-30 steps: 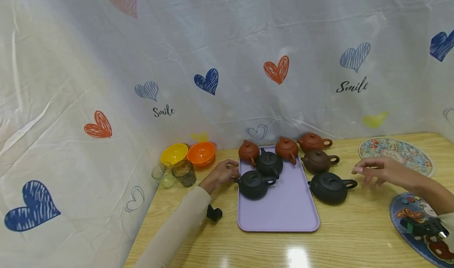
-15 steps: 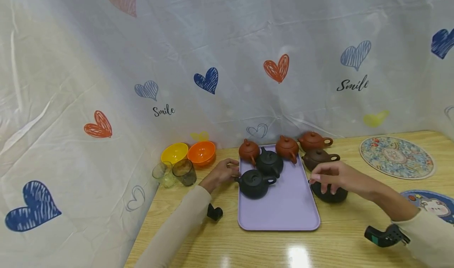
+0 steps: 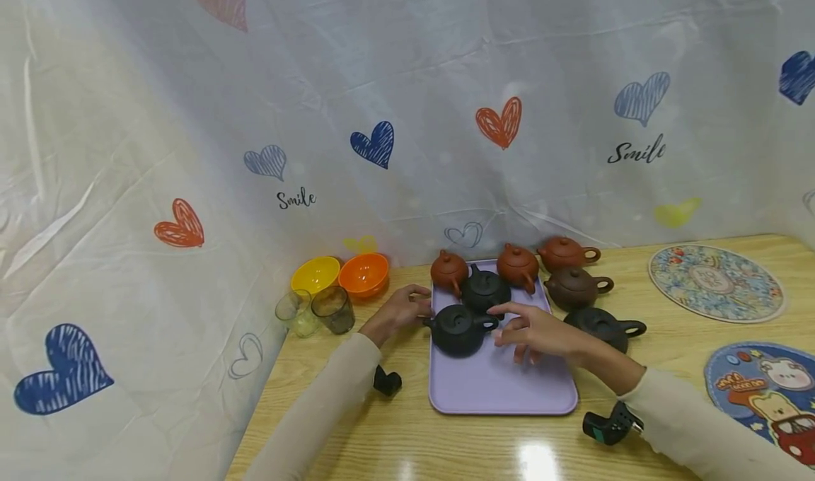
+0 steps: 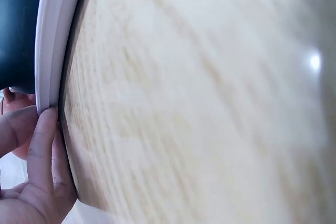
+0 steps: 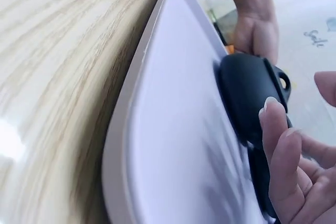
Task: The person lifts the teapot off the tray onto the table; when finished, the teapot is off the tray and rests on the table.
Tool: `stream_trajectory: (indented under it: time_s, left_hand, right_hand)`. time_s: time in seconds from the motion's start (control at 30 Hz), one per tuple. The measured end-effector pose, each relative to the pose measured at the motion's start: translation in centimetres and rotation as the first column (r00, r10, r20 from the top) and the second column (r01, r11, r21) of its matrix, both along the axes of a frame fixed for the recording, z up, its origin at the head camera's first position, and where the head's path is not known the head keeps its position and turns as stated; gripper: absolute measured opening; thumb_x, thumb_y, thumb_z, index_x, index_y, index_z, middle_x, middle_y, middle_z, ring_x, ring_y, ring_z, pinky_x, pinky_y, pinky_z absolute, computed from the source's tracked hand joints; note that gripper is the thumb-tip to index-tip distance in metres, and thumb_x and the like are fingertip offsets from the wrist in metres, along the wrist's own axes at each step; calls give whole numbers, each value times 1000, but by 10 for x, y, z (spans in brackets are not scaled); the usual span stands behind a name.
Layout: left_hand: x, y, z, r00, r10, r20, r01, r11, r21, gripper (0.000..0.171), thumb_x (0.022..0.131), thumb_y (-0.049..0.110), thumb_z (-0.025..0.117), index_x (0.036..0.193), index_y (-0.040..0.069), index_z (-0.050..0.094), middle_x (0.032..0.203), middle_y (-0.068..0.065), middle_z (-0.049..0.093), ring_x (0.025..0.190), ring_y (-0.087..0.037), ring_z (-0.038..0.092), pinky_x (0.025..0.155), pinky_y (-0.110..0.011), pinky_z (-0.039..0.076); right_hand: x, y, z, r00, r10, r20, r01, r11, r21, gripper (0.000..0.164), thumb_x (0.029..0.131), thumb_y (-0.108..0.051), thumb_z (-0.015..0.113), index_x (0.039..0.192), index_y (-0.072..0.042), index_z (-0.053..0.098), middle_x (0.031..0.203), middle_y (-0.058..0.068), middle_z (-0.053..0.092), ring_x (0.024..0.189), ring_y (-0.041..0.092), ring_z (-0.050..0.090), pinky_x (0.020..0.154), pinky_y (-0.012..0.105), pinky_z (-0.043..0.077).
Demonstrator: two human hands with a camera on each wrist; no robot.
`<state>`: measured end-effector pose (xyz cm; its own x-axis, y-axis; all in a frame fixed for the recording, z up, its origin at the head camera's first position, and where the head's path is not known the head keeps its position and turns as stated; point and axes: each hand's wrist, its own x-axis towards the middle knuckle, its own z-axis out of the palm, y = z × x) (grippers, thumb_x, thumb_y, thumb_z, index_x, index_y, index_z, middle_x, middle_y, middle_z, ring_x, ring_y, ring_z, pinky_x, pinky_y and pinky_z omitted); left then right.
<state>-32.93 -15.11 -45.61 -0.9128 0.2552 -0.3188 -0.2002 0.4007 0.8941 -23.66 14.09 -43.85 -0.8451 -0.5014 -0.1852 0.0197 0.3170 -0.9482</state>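
My left hand (image 3: 401,311) pinches the left rim of a lilac tray (image 3: 496,389); in the left wrist view the fingers (image 4: 41,156) meet at the tray's edge (image 4: 51,66). Above the tray my right hand (image 3: 538,332) hovers with fingers apart, holding nothing. Its fingertips are near the handle of a black teapot (image 3: 455,331); whether they touch it I cannot tell. Behind that teapot, another black teapot (image 3: 485,290) stands on the tray. Two reddish-brown teapots, one at the back left (image 3: 448,269) and one at the back right (image 3: 517,264), are at the tray's far end.
To the tray's right stand a reddish teapot (image 3: 567,252), a dark brown teapot (image 3: 573,288) and a black teapot (image 3: 595,325), partly hidden by my right arm. Bowls (image 3: 364,274) and glasses (image 3: 334,310) stand left. Round mats (image 3: 716,283) lie right.
My right hand has swept left from beside the outer black teapot, passing over it, to above the tray near the front black teapot's handle. The left hand stays at the tray's rim.
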Motion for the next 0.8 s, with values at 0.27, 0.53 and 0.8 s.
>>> stream_trajectory:
  time_s: [0.27, 0.53, 0.8]
  left_hand:
    - [2, 0, 1, 1000, 1, -3, -1, 1000, 14, 44, 92, 0, 66, 134, 1, 53, 129, -23, 61, 93, -19, 65, 91, -37, 59]
    - [3, 0, 4, 1000, 1, -11, -1, 1000, 1, 42, 93, 0, 65, 133, 0, 53, 126, -22, 61, 92, -18, 65, 88, -36, 60]
    - [2, 0, 2, 1000, 0, -14, 0, 1000, 8, 42, 93, -3, 63, 133, -1, 53, 123, -23, 61, 91, -19, 65, 87, -36, 60]
  right_hand:
    - [-4, -15, -4, 999, -23, 43, 22, 999, 36, 61, 96, -35, 66, 144, -3, 43, 103, 10, 75, 64, 21, 66, 49, 29, 47]
    - [-2, -24, -5, 995, -100, 25, 98, 993, 66, 40, 100, -34, 61, 125, -4, 54, 96, 9, 75, 57, 17, 64, 45, 26, 44]
    - [-2, -32, -8, 987, -159, -31, 162, 981, 110, 30, 101, -31, 60, 104, -3, 67, 90, 8, 71, 53, 15, 64, 44, 26, 44]
